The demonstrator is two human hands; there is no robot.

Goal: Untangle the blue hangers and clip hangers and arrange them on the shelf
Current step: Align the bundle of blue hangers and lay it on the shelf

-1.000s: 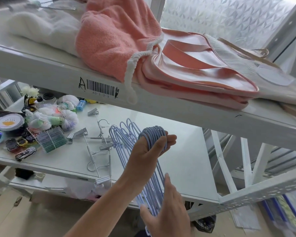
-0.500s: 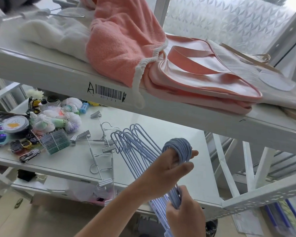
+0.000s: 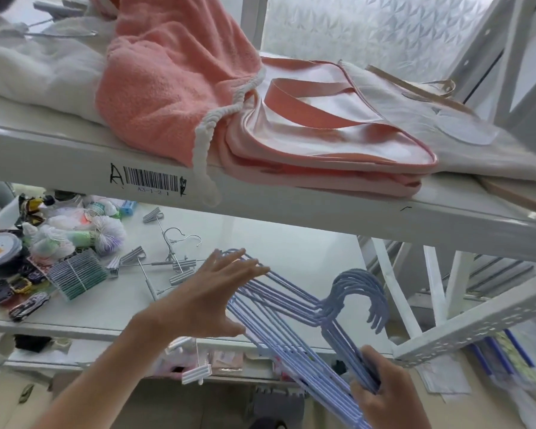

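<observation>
blue hangers (image 3: 291,308): bunched stack, held at front edge of lower shelf (image 3: 291,258), hooks pointing up-right. right hand (image 3: 384,394): fingers curled round stack's lower ends, gripping. left hand (image 3: 211,292): fingers straight & spread, palm down, lying over stack's upper-left side, holding nothing. clip hangers (image 3: 164,264): tangled on lower shelf, left of blue stack, apart from both hands. misc small items far left. upper shelf (image 3: 75,159): pink towel (image 3: 174,88), pink bag (image 3: 322,144).

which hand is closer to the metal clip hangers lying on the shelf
Left. The left hand, fingers spread, hovers just right of the clip hangers. The right hand grips the blue hangers much lower right, off the shelf.
</observation>
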